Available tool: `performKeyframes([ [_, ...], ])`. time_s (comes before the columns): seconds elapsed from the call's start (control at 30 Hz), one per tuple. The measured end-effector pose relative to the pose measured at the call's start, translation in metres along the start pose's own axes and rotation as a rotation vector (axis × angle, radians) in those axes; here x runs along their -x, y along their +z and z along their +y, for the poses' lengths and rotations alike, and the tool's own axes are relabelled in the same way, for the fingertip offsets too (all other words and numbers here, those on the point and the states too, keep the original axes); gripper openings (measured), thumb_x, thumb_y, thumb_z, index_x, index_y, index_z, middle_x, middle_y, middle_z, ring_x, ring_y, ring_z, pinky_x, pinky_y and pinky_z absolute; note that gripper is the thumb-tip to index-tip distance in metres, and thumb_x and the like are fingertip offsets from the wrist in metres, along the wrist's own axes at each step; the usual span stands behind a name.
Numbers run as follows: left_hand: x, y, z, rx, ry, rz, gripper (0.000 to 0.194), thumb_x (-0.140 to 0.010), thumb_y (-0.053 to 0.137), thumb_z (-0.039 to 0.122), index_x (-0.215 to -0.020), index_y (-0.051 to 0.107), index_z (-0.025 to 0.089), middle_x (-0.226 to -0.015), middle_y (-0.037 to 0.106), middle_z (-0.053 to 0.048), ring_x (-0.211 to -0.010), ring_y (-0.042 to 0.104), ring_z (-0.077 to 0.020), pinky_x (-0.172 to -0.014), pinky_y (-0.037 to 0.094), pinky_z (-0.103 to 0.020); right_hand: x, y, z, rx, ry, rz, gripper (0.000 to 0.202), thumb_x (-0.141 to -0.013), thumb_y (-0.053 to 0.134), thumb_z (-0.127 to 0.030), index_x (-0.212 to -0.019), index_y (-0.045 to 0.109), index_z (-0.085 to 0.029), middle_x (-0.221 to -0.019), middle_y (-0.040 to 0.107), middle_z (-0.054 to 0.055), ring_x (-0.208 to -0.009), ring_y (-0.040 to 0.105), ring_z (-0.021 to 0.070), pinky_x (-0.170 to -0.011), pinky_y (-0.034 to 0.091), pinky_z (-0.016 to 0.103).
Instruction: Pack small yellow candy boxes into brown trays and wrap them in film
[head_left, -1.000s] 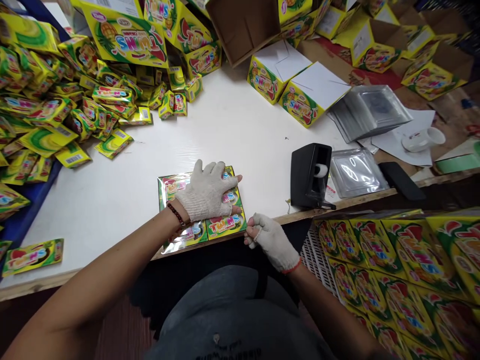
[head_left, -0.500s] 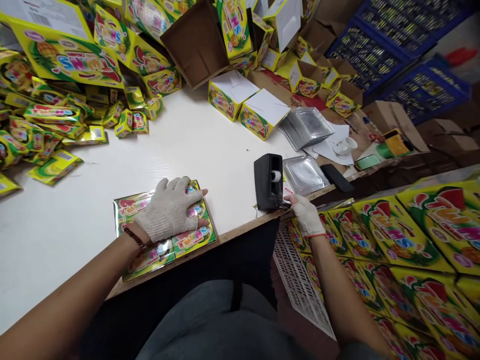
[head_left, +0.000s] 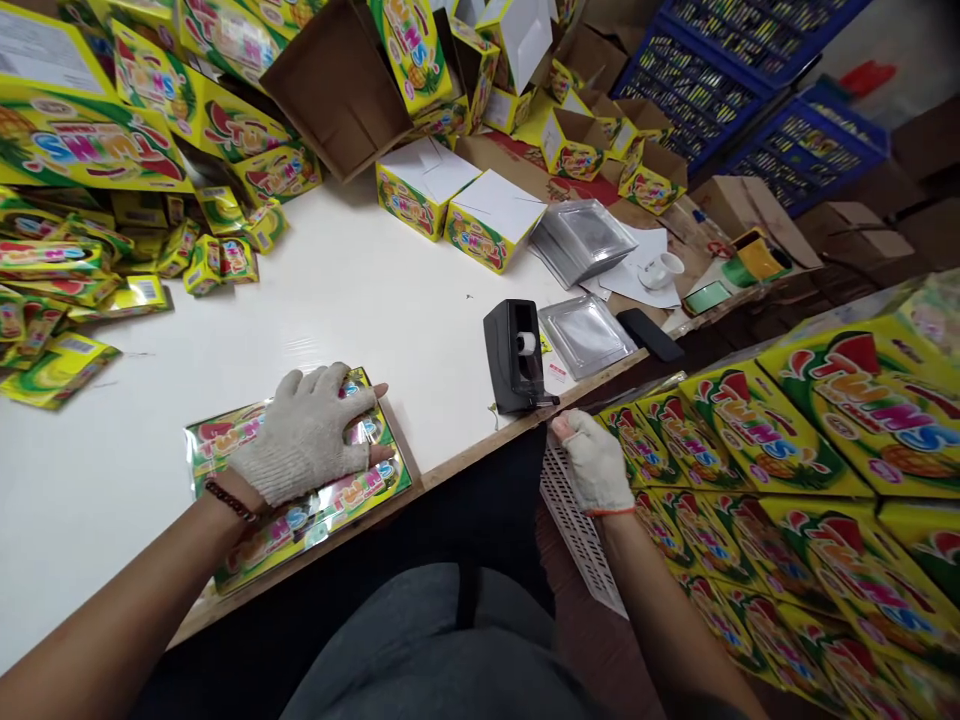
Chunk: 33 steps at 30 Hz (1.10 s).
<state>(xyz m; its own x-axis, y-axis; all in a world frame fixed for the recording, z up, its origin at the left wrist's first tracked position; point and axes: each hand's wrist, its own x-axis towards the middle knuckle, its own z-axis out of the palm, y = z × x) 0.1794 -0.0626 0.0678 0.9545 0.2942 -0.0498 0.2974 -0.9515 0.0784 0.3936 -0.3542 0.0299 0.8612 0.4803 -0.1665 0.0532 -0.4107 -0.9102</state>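
Note:
My left hand [head_left: 307, 435], in a fingertipless knit glove, lies spread on a flat pack of yellow-green candy boxes [head_left: 367, 485] under a shiny clear cover. The pack rests at the table's front edge. A black tape dispenser [head_left: 501, 355] with a white-cored roll stands to its right. Just in front of the dispenser's cutting end, my gloved right hand [head_left: 596, 465] is closed, thumb and finger pinched together. Whatever may be between those fingertips is too small to make out.
Clear plastic trays [head_left: 589, 335] lie beyond the dispenser, near a dark phone [head_left: 649, 335]. Loose small boxes [head_left: 135, 297] are heaped at the left. Two printed cartons [head_left: 495, 225] stand at the back. To my right are stacked packs [head_left: 750, 420] and a white crate [head_left: 581, 530].
My right hand has drawn back from the dispenser's cutting end toward my body. The left hand stays flat on the pack. The whole view has shifted a little.

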Motion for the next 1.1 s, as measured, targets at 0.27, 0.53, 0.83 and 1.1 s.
performKeyframes([
  [0.27,0.001,-0.004,0.004,-0.034,-0.007,-0.03,0.074,-0.079,0.057,0.074,-0.137,0.06,0.028,-0.127,0.054,-0.017,-0.113,0.05,-0.0377,-0.097,0.036,-0.05,-0.009,0.006,0.013,0.18,-0.005,-0.057,0.035,-0.079,0.053,-0.056,-0.063,0.05,-0.026,-0.064,0.054,0.002,-0.067,0.049,0.0194,-0.064,0.042,0.031],
  [0.53,0.006,-0.005,0.009,0.013,-0.028,-0.032,0.077,-0.077,0.06,0.075,-0.138,0.059,0.028,-0.126,0.054,-0.016,-0.111,0.051,-0.0353,-0.099,0.034,-0.049,-0.037,-0.007,0.023,0.327,0.078,-0.225,0.036,-0.072,0.053,-0.059,-0.062,0.05,-0.024,-0.059,0.054,0.001,-0.059,0.047,0.017,-0.06,0.038,0.031],
  [0.83,0.009,-0.001,0.007,0.021,-0.024,-0.01,0.076,-0.076,0.061,0.075,-0.138,0.059,0.03,-0.125,0.054,-0.015,-0.111,0.051,-0.0344,-0.099,0.033,-0.049,-0.029,-0.031,-0.005,0.569,-0.063,-0.47,0.036,-0.081,0.052,-0.052,-0.061,0.038,-0.024,-0.061,0.04,-0.002,-0.063,0.037,0.0155,-0.059,0.03,0.029],
  [1.1,0.008,0.001,0.007,0.041,-0.029,0.005,0.084,-0.071,0.063,0.078,-0.139,0.058,0.028,-0.129,0.052,-0.015,-0.114,0.05,-0.0358,-0.101,0.031,-0.05,-0.061,0.101,-0.107,0.225,-0.462,-1.286,0.035,-0.088,0.054,-0.045,-0.065,0.044,-0.021,-0.065,0.042,-0.005,-0.064,0.039,0.012,-0.063,0.032,0.028],
])
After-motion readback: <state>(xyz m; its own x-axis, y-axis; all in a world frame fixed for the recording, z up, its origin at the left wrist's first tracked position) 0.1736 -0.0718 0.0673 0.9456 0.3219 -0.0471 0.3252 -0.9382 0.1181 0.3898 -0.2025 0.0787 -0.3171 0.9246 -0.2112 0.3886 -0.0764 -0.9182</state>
